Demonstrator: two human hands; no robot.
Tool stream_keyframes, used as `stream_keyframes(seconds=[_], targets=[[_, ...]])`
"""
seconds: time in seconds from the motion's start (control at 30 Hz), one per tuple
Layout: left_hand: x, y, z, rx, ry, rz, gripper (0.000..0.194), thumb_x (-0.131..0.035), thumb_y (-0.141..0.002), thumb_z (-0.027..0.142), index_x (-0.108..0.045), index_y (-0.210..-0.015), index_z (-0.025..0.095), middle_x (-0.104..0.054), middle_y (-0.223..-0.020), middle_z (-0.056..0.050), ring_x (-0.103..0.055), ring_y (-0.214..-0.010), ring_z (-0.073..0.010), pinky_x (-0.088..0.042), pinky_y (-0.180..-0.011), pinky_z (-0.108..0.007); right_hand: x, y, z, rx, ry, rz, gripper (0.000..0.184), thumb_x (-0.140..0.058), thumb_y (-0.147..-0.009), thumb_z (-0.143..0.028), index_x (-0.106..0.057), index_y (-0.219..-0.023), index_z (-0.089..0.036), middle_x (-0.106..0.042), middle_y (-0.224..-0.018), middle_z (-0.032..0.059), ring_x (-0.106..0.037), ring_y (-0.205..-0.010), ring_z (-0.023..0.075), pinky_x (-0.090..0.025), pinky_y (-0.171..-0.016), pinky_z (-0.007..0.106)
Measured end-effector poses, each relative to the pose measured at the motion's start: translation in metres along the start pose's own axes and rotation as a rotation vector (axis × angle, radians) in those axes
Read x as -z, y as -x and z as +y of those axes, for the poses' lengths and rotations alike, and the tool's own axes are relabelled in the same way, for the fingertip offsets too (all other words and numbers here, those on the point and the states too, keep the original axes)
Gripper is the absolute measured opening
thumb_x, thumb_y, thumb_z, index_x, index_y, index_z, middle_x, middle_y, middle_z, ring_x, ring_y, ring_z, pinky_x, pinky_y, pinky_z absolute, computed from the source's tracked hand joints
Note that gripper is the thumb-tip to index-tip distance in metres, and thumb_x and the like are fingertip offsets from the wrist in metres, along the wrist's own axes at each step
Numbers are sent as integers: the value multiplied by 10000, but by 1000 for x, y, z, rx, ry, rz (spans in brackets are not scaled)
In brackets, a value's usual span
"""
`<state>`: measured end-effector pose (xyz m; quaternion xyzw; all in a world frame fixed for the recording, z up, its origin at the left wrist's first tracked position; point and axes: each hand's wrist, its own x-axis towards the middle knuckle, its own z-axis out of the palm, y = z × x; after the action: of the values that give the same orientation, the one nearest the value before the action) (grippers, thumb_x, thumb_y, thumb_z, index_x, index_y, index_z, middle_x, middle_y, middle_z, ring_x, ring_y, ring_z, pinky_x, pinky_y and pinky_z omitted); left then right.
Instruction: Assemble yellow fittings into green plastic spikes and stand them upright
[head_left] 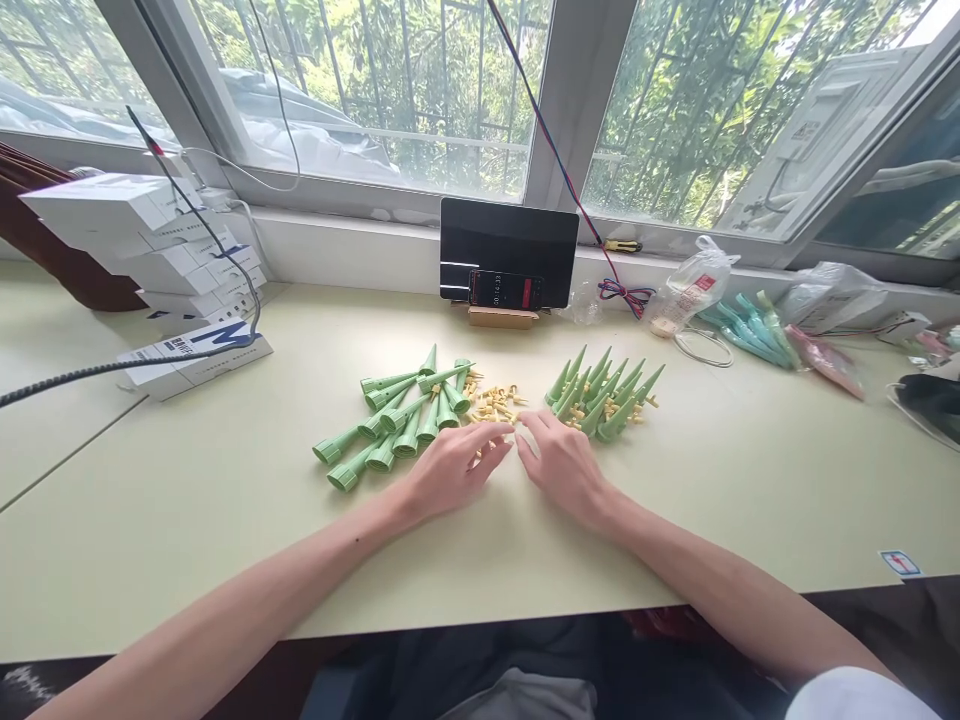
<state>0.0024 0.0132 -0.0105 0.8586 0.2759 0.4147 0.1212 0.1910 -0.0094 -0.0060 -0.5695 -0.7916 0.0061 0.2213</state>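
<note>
Left hand (457,465): at the centre of the frame, palm down, fingers bent towards the thumb with a narrow gap; whether its tips pinch anything cannot be told.
Right hand (562,460): facing it, fingers curled, thumb a little apart from the index finger; its tips are close to the left hand's, and any small piece between them is too small to make out.
Lap: grey cloth (525,695) at the bottom centre, white sleeve (844,695) at the lower right.
Tabletop (487,570): pale yellow-green, with a small sticker (899,563) near its edge, lower right.
Green cones, left group (381,457): left of centre, lying loosely, many with open wide ends towards the wearer.
Yellow pieces (499,403): a small scattered heap at the centre, just beyond the fingertips and between the two cone groups.
Green cones, right group (613,428): right of centre, packed close, points slanting up, yellow bits among them.
White boxes (135,210): stacked at the upper left, a flat box (196,360) in front.
Phone (506,290): upright before a dark tablet (510,215), upper centre.
Plastic bags (694,285): upper right, beside teal packets (750,335).
Windows (390,90): across the top, bars and leaves outside.
</note>
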Motion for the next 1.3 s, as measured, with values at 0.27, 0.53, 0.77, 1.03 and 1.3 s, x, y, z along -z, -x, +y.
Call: stream_keyframes(seconds=[0.27,0.53,0.77,1.03,1.3], targets=[[0,0,0,-1,-9,-12,196,-538,-954,213,-672,-1090,166,-761,-856,-43,-659,-585,-110,-526,-603,-221,3,-1,-3,-94,123,-103,235,-454,-993,-279,-607,-1144,-185,-695,-1062,90,-704,-834,210,-433,-619,253],[0,1,0,-5,-6,-35,185,-537,-959,206,-661,-1090,166,-765,-918,-56,-666,-610,-114,-523,-607,-226,1,-2,-1,-130,99,-72,201,-453,-994,-243,-617,-1075,-160,-694,-989,100,-697,-816,208,-449,-639,263],[1,1,1,1,3,-51,180,-537,-959,203,-657,-1089,167,-761,-891,-42,-667,-626,-116,-510,-590,-220,0,-2,1,-153,73,-59,183,-434,-1002,-216,-601,-1019,-143,-691,-955,104,-692,-824,208,-458,-674,265],[0,2,0,0,4,-57,196,-526,-964,205,-660,-1101,168,-768,-921,-56,-689,-670,-128,-521,-591,-220,2,-3,-1,-188,93,-68,147,-435,-1003,-199,-568,-973,-145,-682,-885,96,-687,-767,211,-443,-640,264],[1,0,2,-11,6,-53,204,-519,-963,206,-673,-1092,169,-770,-910,-66,-697,-670,-133,-541,-610,-226,4,-2,-5,-174,105,-79,131,-449,-1001,-205,-560,-1048,-151,-642,-986,104,-690,-802,203,-460,-653,256]])
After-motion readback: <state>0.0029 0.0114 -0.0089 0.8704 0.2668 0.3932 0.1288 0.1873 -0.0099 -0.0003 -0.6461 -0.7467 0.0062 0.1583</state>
